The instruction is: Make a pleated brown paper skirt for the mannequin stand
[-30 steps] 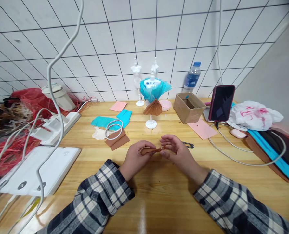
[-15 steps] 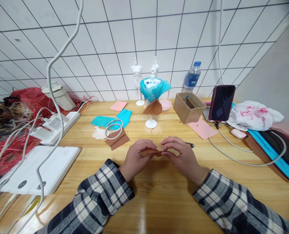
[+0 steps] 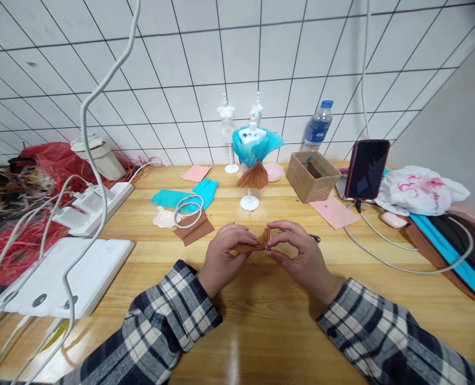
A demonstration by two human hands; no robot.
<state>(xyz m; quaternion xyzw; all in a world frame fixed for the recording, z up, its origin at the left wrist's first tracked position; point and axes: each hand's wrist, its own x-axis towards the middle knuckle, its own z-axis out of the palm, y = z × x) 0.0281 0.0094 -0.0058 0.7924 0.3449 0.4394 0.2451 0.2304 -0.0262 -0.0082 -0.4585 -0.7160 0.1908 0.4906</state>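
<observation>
My left hand (image 3: 223, 255) and my right hand (image 3: 299, 254) meet just above the wooden table (image 3: 261, 321), both pinching a small pleated brown paper piece (image 3: 257, 244). The paper fans upward at its right end between the fingertips. Beyond the hands stands a small white mannequin stand (image 3: 250, 160) wearing a blue paper skirt over a brown pleated fan. Brown paper sheets (image 3: 193, 230) with a white wire ring (image 3: 188, 209) lie to the left of the hands. Scissors (image 3: 314, 238) lie partly hidden behind my right hand.
Blue paper (image 3: 181, 197) and pink sheets (image 3: 334, 211) lie on the table. A cardboard box (image 3: 312, 175), a phone on a stand (image 3: 366, 168), a water bottle (image 3: 318, 127), a plastic bag (image 3: 419, 190) and cables sit right. Power strips (image 3: 95, 206) and a white device (image 3: 56, 278) lie left.
My hands drew closer together around the brown paper, and its right end now fans upward between the fingertips. The view shifted slightly.
</observation>
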